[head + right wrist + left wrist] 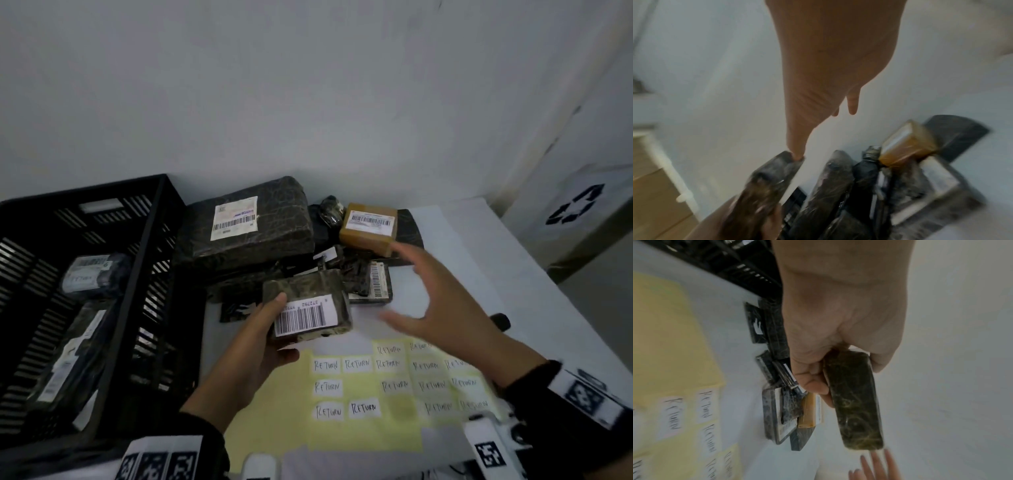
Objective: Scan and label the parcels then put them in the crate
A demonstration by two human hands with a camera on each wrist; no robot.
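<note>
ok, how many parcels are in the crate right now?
2. The far parcel lies toward the back of the crate; the near parcel lies in front of it. The crate's walls may hide others.

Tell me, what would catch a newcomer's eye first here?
Probably the small wrapped parcel held up in the left hand, its barcode facing the camera, with the right hand spread open beside it. Below lies a yellow sheet of handwritten RETURN stickers, and at far left stands a black crate with parcels already inside.
</note>
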